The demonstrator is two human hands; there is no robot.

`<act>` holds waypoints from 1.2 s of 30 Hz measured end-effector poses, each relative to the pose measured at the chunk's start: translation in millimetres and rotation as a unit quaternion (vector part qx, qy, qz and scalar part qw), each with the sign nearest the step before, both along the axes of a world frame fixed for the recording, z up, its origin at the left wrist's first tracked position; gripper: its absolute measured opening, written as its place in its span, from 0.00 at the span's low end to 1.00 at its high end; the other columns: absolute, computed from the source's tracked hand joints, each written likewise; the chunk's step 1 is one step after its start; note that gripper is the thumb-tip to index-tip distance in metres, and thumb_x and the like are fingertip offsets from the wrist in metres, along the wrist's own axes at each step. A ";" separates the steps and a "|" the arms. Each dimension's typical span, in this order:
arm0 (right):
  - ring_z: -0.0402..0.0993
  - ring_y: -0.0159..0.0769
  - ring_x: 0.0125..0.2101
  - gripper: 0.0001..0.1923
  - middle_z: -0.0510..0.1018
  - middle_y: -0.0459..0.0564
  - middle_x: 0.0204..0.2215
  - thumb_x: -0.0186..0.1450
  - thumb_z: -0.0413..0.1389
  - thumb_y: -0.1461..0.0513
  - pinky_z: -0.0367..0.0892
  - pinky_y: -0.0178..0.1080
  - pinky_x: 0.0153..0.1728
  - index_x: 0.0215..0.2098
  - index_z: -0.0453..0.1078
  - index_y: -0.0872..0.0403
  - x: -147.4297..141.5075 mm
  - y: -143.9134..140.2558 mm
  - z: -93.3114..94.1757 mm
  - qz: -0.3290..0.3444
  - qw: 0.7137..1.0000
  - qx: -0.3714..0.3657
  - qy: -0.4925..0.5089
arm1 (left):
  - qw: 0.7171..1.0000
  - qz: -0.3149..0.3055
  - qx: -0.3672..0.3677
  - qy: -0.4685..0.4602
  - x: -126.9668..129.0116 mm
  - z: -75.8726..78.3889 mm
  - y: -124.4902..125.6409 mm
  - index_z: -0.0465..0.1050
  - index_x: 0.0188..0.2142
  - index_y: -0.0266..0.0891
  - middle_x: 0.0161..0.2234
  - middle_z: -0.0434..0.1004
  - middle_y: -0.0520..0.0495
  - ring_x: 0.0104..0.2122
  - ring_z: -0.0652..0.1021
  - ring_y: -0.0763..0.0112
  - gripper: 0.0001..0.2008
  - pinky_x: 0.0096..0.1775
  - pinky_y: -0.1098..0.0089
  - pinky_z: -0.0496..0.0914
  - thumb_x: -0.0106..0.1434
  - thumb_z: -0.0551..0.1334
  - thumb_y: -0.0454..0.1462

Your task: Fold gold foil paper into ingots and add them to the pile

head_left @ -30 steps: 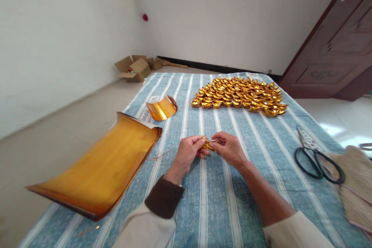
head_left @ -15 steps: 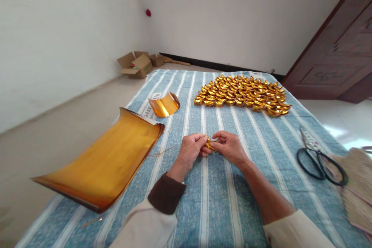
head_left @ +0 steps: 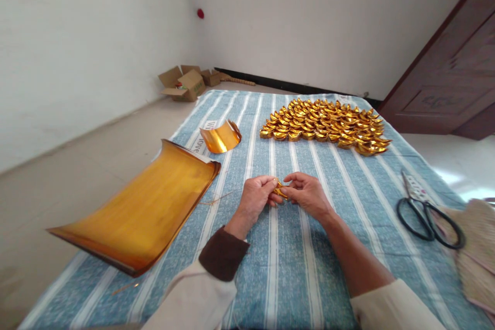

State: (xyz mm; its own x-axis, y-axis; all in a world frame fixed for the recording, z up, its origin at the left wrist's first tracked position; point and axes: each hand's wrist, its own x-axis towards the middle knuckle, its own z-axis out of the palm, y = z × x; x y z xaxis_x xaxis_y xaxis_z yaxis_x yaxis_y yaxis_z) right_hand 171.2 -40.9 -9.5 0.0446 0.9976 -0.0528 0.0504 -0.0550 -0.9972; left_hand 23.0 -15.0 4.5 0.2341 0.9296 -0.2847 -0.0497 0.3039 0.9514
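- Small gold foil piece [head_left: 279,189] pinched between both hands, just above the striped cloth [head_left: 294,268].
- Left hand [head_left: 257,199] and right hand [head_left: 307,194] closed on its ends, fingertips meeting: looks like fold control.
- Gold sheet stack [head_left: 143,211] near left; folded ingots [head_left: 327,125] massed far side; scissors [head_left: 423,211] well right.

Black-handled scissors [head_left: 424,211] right on striped cloth [head_left: 294,268]; cardboard boxes [head_left: 187,83] on floor by wall; brown door [head_left: 448,77] right.

Partial print on white sheet [head_left: 201,140], unreadable
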 end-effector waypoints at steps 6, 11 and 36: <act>0.66 0.27 0.17 0.16 0.74 0.41 0.18 0.52 0.66 0.52 0.63 0.33 0.20 0.30 0.74 0.54 4.6 0.5 -0.3 0.019 0.999 0.002 0.051 | 0.998 -0.002 -0.028 -0.059 -5.5 1.0 1.8 0.77 0.33 0.32 0.24 0.78 0.46 0.19 0.77 0.74 0.09 0.19 0.78 0.68 0.57 0.67 0.37; 0.68 0.29 0.18 0.16 0.75 0.44 0.18 0.57 0.62 0.50 0.64 0.33 0.20 0.29 0.74 0.55 7.8 0.4 -1.8 0.010 0.998 0.018 0.053 | 0.996 0.001 -0.039 -0.086 -7.9 0.5 3.2 0.76 0.35 0.31 0.25 0.78 0.46 0.20 0.78 0.74 0.08 0.19 0.78 0.68 0.58 0.66 0.36; 0.72 0.31 0.22 0.16 0.78 0.44 0.25 0.53 0.65 0.58 0.68 0.36 0.25 0.39 0.75 0.54 14.6 -1.0 2.4 0.078 0.994 0.031 0.068 | 0.991 0.050 -0.054 -0.113 -11.2 0.9 7.3 0.76 0.36 0.31 0.28 0.81 0.44 0.23 0.80 0.71 0.06 0.21 0.78 0.71 0.60 0.61 0.31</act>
State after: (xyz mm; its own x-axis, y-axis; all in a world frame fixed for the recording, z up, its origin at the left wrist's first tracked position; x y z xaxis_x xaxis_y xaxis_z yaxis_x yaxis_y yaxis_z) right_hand 185.7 -41.9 -7.1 -0.1150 0.9933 0.0141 -0.0827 0.0045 -0.9966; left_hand 11.9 -7.6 5.4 0.2116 0.9181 -0.3351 -0.2931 0.3867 0.8744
